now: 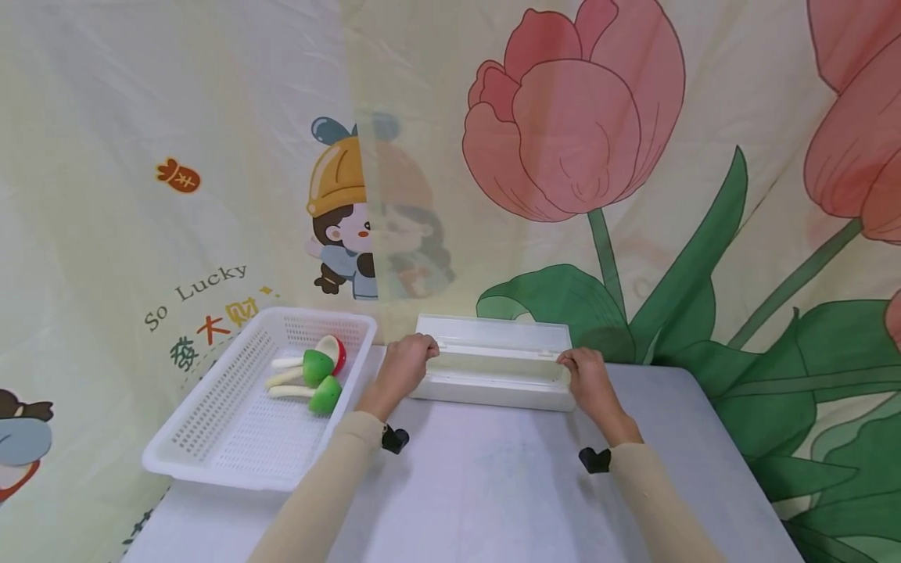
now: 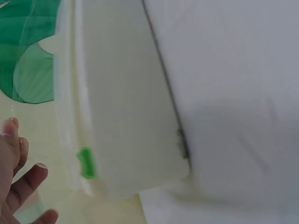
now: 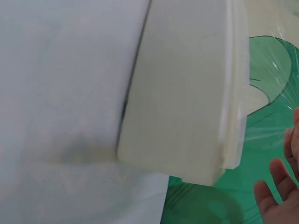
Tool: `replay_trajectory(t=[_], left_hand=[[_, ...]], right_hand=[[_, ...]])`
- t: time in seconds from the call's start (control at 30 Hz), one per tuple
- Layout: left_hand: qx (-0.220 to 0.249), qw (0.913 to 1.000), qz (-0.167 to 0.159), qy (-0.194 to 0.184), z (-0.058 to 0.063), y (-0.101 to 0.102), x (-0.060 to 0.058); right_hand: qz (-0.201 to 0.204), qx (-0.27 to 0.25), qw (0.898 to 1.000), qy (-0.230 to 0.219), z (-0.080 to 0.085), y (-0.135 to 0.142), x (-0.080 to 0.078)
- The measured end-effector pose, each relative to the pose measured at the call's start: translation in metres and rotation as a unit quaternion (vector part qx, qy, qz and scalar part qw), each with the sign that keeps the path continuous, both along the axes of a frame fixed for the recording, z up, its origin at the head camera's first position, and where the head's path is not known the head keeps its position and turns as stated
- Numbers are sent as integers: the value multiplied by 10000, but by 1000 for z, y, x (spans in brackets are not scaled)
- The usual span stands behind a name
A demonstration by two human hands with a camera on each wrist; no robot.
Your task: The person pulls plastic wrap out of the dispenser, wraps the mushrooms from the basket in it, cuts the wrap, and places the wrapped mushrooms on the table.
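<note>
A long white cling film dispenser box [image 1: 493, 392] stands at the back of the table with its clear lid [image 1: 493, 332] raised behind it. My left hand [image 1: 404, 363] pinches a corner of the cling film at the box's left end, thumb against forefinger. At the right end my right hand [image 1: 594, 383] pinches the other corner. Creases in the clear cling film [image 3: 280, 70] fan out from the fingertips in the right wrist view. In the left wrist view, a small green piece [image 2: 87, 163] shows on the box near its end.
To the left, a white perforated plastic basket [image 1: 211, 461] holds several toy-like pieces [image 1: 325, 395] with pale sticks and green or red rounded heads. A patterned curtain [image 1: 422, 62] hangs right behind the white table [image 1: 493, 485].
</note>
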State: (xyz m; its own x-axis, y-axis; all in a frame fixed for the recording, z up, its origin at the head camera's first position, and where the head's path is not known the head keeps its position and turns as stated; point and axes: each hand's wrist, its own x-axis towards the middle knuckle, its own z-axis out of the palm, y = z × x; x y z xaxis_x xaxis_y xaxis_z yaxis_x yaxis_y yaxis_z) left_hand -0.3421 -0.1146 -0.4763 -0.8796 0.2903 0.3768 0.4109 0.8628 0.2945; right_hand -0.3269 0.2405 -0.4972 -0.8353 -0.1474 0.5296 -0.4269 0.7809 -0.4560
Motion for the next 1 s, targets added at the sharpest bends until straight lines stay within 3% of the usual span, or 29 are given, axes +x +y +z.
replay_trajectory(t=[0.13, 0.3, 0.5, 0.7, 0.87, 1.0], left_hand=[[585, 9980, -214, -140, 9, -2, 1], [1064, 9916, -492, -548, 8, -4, 1], [1003, 9894, -498, -923, -1, -6, 1], [849, 9919, -558, -760, -2, -7, 4], [866, 9944, -410, -443, -2, -7, 9], [1128, 9923, -428, -298, -4, -7, 13]], right_hand=[[59, -368, 9993, 5, 7, 0, 3], [74, -530, 9957, -755, 9, 2, 9], [86, -411, 9900, -1343, 3, 2, 13], [185, -209, 9937, -1082, -1, 3, 14], [307, -230, 9966, -725, 1, 4, 16], [306, -258, 9968, -690, 3, 4, 18]])
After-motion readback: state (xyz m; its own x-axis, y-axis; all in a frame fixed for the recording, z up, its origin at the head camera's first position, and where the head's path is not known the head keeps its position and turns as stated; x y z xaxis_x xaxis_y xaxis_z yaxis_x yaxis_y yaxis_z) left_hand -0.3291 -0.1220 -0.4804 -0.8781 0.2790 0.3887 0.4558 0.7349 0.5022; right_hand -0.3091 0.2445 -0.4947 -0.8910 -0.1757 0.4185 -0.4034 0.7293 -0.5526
